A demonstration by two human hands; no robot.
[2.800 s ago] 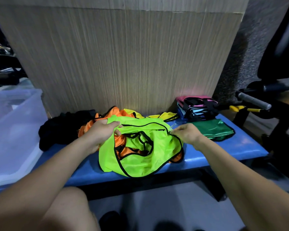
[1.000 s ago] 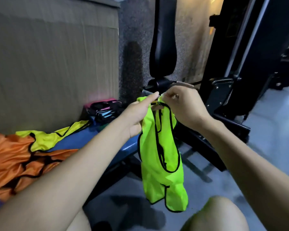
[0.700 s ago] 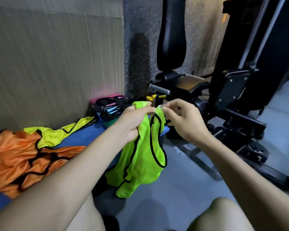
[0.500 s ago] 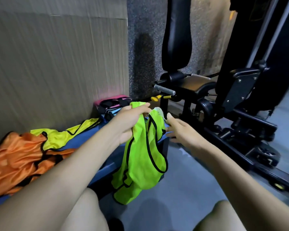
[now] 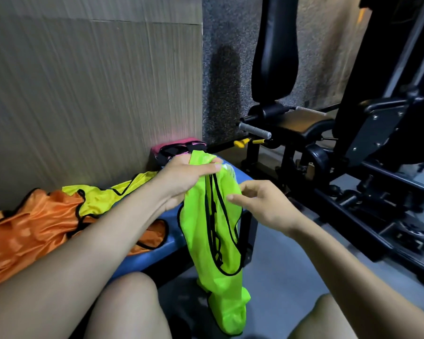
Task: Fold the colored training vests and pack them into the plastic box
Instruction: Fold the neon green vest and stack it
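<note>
A lime-green vest (image 5: 216, 231) with black trim hangs lengthwise past the right end of the blue bench (image 5: 167, 243). My left hand (image 5: 184, 179) grips its bunched top edge. My right hand (image 5: 262, 204) hovers just right of the vest at mid-height, fingers loosely curled and holding nothing. An orange vest (image 5: 27, 231) and a yellow vest (image 5: 108, 196) lie crumpled on the bench at the left. A stack of folded vests (image 5: 179, 148), pink on top, sits against the wall behind my left hand. The plastic box is out of view.
A wood-grain wall panel (image 5: 93, 89) stands behind the bench. A black gym machine (image 5: 353, 148) with a padded seat and a grey handle fills the right side. Grey floor (image 5: 279, 270) lies below the hanging vest. My bare knees show at the bottom.
The vest came off the bench pile and now hangs from my left hand. My right hand released the top edge and moved lower beside the cloth. The view swung right.
</note>
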